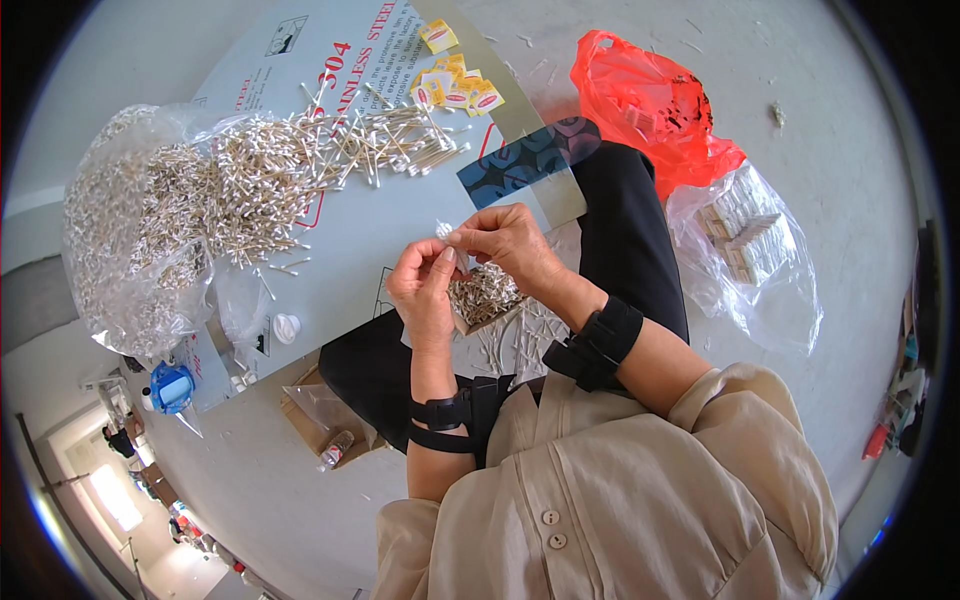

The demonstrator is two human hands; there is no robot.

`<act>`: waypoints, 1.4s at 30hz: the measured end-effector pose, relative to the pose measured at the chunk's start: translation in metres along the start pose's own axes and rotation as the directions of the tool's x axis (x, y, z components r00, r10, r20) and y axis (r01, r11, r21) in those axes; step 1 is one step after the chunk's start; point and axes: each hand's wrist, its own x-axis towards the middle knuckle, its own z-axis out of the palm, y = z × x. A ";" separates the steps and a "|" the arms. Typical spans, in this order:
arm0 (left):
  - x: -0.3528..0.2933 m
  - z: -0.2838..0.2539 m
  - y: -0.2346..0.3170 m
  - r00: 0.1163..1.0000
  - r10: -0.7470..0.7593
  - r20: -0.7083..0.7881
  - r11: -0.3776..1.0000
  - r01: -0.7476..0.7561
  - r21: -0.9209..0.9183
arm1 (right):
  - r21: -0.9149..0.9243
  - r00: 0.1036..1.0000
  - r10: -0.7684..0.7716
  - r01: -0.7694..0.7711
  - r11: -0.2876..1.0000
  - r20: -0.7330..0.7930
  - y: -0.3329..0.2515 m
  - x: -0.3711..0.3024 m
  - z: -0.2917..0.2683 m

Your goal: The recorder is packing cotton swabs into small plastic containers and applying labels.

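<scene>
My left hand point(422, 290) and my right hand point(512, 245) meet over my lap, at the near edge of the table. Between their closed fingers is a small bundle of cotton swabs point(444, 230), its white tips poking up. Most of the bundle is hidden by the fingers. Just below the hands, an open box point(470, 322) holds many loose cotton swabs point(488, 290). To the left on the table lies a big heap of cotton swabs point(255, 175), partly inside a clear plastic bag point(95, 250). More swabs spread toward the table's middle.
Small yellow-and-white packets point(458, 85) lie at the table's far edge. On the floor at right are a red plastic bag point(640, 110) and a clear bag point(745, 240) of small packs. A cardboard box point(305, 425) with a bottle point(337, 450) stands below left.
</scene>
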 end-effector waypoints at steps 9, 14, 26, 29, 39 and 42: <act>0.003 -0.005 0.001 0.999 -0.039 0.021 0.998 0.038 0.046 | -0.676 0.921 -0.389 0.300 0.673 0.022 -0.016 -0.002 0.019; 0.013 -0.069 0.005 0.960 0.014 -0.280 0.997 0.009 0.080 | -0.744 0.851 -0.513 0.412 0.525 0.110 -0.011 -0.003 0.024; 0.019 -0.294 -0.032 0.799 0.432 -0.419 0.336 0.288 0.897 | -0.721 0.852 -0.510 0.425 0.547 0.115 -0.010 -0.008 0.030; 0.019 -0.293 -0.032 0.800 0.449 -0.397 0.222 0.331 0.917 | -0.731 0.858 -0.500 0.417 0.540 0.120 -0.010 -0.009 0.030; 0.013 -0.145 0.014 0.899 0.281 -0.335 0.725 0.029 0.688 | -0.805 0.815 -0.561 0.427 0.412 0.146 0.003 -0.013 0.027; 0.007 -0.052 0.030 0.998 -0.040 -0.054 0.935 0.057 0.350 | -0.778 0.817 -0.555 0.449 0.441 0.157 0.010 -0.015 0.026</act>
